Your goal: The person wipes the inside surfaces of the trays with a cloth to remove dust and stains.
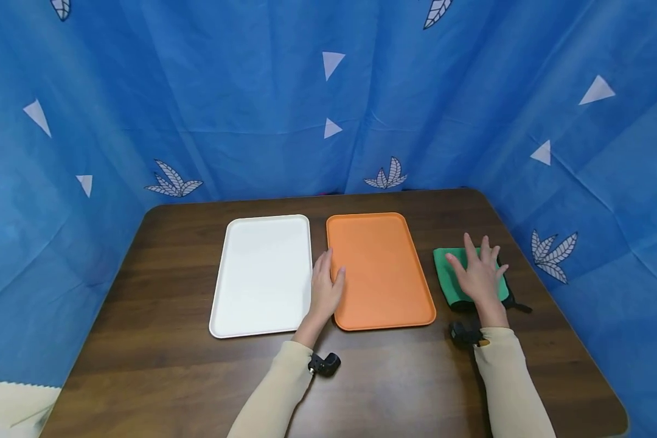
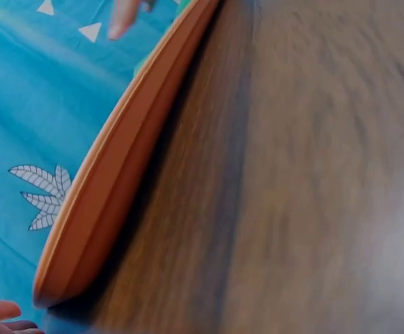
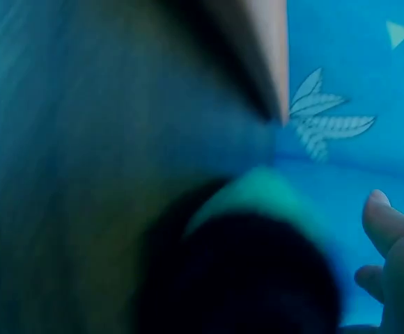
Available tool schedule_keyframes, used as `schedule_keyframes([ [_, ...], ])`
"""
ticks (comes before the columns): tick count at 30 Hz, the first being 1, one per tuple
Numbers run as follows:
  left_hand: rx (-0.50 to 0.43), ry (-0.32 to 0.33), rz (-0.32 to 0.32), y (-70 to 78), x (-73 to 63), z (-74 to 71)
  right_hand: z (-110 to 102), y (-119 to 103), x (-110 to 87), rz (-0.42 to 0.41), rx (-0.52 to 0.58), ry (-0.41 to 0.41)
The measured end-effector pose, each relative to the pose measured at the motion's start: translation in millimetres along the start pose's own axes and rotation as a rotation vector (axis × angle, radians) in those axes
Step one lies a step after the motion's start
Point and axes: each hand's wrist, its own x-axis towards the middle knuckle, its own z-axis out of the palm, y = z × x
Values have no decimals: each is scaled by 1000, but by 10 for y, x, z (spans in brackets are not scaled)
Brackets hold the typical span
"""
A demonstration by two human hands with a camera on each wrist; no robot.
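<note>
My right hand is spread over a green folded fabric item with black edging, at the right of the table in the head view. It covers the middle of that item, and a short black strap sticks out on the right. In the right wrist view the green fabric is blurred behind a large dark shape, with the thumb to its right. My left hand is held with extended fingers over the strip between a white tray and an orange tray, overlapping both rims. Neither hand grips anything.
Both trays lie side by side on a dark brown wooden table. A blue patterned curtain hangs behind the table and along its sides. Small black cameras are worn on the wrists.
</note>
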Motion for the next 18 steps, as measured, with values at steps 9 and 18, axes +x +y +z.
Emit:
schedule_keyframes([
  [9, 57, 25, 14, -57, -69, 121, 85, 220, 1, 129, -57, -174],
  [18, 128, 106, 49, -114, -75, 218, 221, 263, -47, 133, -129, -131],
])
